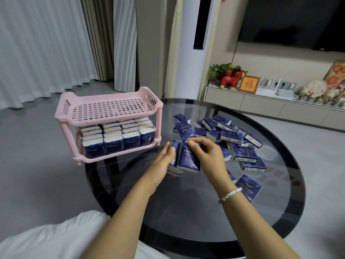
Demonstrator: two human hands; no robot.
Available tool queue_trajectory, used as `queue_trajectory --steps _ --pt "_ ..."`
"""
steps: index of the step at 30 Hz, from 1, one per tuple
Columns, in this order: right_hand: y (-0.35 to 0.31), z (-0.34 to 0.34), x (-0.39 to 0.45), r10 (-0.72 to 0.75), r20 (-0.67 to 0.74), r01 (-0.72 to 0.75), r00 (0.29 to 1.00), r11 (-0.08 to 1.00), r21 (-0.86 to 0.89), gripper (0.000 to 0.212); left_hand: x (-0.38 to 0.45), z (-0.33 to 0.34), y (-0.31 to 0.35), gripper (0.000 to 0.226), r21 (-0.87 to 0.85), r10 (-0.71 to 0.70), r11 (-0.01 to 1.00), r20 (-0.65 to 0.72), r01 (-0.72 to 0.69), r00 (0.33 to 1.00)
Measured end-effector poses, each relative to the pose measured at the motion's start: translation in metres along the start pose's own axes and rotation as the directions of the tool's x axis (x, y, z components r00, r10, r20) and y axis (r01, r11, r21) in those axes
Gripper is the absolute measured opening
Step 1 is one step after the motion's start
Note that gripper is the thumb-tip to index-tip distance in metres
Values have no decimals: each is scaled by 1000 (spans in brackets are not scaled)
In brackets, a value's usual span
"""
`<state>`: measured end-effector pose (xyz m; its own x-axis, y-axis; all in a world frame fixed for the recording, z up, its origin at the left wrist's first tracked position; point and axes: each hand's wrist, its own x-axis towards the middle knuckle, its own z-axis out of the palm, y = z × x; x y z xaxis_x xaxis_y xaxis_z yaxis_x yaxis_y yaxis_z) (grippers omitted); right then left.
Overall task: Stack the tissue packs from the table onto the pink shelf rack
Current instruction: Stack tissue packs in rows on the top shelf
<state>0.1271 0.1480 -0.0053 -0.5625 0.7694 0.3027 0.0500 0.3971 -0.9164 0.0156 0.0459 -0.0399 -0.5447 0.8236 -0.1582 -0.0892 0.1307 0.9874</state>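
A pink two-tier shelf rack (110,109) stands at the left rim of the round glass table (205,221). Its lower tier is packed with several blue tissue packs (113,142) standing upright; its top tier holds nothing. In front of me a small bunch of blue tissue packs (187,158) stands on end on the glass. My left hand (164,161) lies against the bunch's left side with straight fingers. My right hand (207,156) grips the bunch from the right, fingers curled over the top. A loose heap of several more packs (229,135) lies to the right.
A single pack (248,190) lies near my right wrist. A white-clothed lap sits at the table's near edge. Beyond the table are a tall white floor unit (188,53), a low cabinet (261,105) with ornaments, a dark screen and curtains.
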Motion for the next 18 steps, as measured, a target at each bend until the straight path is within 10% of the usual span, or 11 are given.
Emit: queue_trajectory --steps 7,11,18 --pt "-2 15 -6 60 114 -73 992 990 116 34 -13 -6 5 79 39 80 996 7 -80 997" --pt "11 9 -3 185 620 -470 762 817 333 55 -21 -22 6 83 34 104 994 -46 -102 994" --pt "28 15 9 79 783 -437 617 862 258 87 -34 -54 -3 108 371 17 927 115 -59 993"
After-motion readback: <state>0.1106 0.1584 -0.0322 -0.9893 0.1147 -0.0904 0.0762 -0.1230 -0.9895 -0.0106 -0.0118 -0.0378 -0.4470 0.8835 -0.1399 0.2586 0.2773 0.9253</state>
